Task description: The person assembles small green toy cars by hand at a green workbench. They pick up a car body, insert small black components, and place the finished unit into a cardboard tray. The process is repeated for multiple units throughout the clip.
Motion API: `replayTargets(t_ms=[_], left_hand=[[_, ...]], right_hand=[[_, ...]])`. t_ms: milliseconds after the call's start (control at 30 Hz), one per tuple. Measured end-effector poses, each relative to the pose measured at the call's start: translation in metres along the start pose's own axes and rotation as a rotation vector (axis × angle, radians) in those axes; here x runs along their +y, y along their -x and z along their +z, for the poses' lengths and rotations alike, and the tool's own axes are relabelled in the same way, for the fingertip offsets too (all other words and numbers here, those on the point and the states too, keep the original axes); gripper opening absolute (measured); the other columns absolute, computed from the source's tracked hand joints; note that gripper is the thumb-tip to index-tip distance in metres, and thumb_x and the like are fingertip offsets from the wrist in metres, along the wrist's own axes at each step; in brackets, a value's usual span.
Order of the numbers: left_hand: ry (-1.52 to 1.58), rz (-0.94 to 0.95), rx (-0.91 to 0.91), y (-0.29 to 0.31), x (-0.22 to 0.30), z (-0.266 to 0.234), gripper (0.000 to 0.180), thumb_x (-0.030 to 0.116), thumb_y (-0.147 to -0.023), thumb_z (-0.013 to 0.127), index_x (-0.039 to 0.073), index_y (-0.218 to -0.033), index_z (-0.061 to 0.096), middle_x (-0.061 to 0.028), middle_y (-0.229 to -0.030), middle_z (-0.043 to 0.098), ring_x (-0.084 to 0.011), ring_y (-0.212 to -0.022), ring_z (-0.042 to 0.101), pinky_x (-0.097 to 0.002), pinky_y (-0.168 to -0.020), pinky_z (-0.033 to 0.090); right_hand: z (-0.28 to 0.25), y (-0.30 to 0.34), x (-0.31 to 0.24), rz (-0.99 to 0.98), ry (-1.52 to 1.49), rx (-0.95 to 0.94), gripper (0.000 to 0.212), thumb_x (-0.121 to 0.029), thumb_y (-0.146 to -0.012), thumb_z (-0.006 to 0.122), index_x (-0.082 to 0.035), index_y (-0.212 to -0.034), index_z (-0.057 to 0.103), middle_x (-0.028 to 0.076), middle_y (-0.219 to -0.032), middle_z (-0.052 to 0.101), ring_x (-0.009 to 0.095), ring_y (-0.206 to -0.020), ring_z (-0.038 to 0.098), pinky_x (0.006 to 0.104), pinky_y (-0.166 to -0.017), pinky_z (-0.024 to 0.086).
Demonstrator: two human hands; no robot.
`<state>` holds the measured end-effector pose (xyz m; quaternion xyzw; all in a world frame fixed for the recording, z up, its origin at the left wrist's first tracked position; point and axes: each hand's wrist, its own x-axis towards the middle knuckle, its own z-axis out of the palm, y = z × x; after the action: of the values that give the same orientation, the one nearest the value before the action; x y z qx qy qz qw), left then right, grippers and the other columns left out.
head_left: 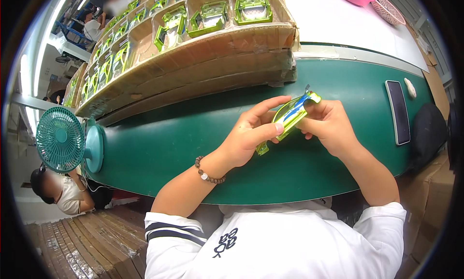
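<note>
A lime-green plastic frame part [290,118] with a blue strip along its inside is held tilted above the green table. My left hand [244,136] is closed on it, thumb on the near side and fingers behind. At its upper right end, my right hand [328,122] is closed with bent fingers against the part; its fingertips are partly hidden behind it. Similar green frame parts [209,18] sit in the compartments of a cardboard box [232,47] beyond my hands.
On the green table [159,153] stands a teal fan [62,136] at the left. A phone [398,112] and a small white object [410,87] lie at the right. Pink baskets [386,8] are at the far right. Another person [65,194] is at the left.
</note>
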<state>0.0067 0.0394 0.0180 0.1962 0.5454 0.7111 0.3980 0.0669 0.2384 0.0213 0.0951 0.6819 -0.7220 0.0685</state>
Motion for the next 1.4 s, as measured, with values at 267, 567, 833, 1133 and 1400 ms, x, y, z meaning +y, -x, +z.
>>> replayTargets(t_ms=[267, 567, 833, 1133, 1400], left_hand=[[0.535, -0.243, -0.01, -0.002, 0.003, -0.014, 0.054, 0.036, -0.09, 0.046, 0.002, -0.132, 0.045, -0.0169, -0.11, 0.06, -0.0261, -0.085, 0.064, -0.0316, -0.062, 0.057], [0.564, -0.413, -0.092, -0.002, -0.011, -0.006, 0.048, 0.035, -0.092, 0.042, 0.0, -0.124, 0.051, -0.0202, -0.107, 0.062, -0.0368, -0.078, 0.066, -0.0341, -0.06, 0.057], [0.464, -0.342, -0.017, 0.0, -0.006, 0.002, 0.042, 0.035, -0.095, 0.044, 0.001, -0.119, 0.049, -0.018, -0.104, 0.062, -0.0351, -0.084, 0.066, -0.0344, -0.066, 0.057], [0.024, -0.081, 0.144, 0.0, -0.009, 0.0, 0.056, 0.044, -0.1, 0.032, -0.005, -0.109, 0.057, -0.0139, -0.098, 0.065, -0.0218, -0.084, 0.066, -0.03, -0.073, 0.055], [-0.393, 0.002, 0.004, 0.008, 0.009, -0.008, 0.033, 0.016, -0.091, 0.053, -0.009, -0.11, 0.06, -0.0137, -0.098, 0.065, -0.0128, -0.088, 0.062, -0.0266, -0.081, 0.05]], right_hand=[[-0.005, 0.007, -0.011, -0.336, 0.105, -0.047, 0.015, -0.001, -0.079, 0.069, 0.003, -0.094, 0.068, 0.01, -0.081, 0.068, 0.013, -0.07, 0.064, 0.024, -0.062, 0.052], [0.0, 0.011, -0.012, -0.559, 0.72, 0.004, 0.007, -0.003, -0.075, 0.068, -0.001, -0.082, 0.066, 0.013, -0.071, 0.065, 0.024, -0.06, 0.064, 0.0308, -0.054, 0.05], [0.002, 0.005, -0.002, -0.594, 0.665, 0.026, 0.006, -0.003, -0.075, 0.067, -0.001, -0.08, 0.065, 0.014, -0.069, 0.064, 0.027, -0.059, 0.063, 0.0328, -0.054, 0.05], [0.004, 0.003, 0.003, -0.676, 0.778, 0.045, 0.005, -0.005, -0.074, 0.068, -0.003, -0.077, 0.065, 0.013, -0.07, 0.065, 0.028, -0.061, 0.064, 0.0352, -0.056, 0.05], [0.007, 0.003, 0.004, -0.612, 0.7, 0.028, 0.005, -0.004, -0.073, 0.068, -0.003, -0.076, 0.065, 0.013, -0.068, 0.064, 0.028, -0.06, 0.063, 0.0351, -0.056, 0.05]])
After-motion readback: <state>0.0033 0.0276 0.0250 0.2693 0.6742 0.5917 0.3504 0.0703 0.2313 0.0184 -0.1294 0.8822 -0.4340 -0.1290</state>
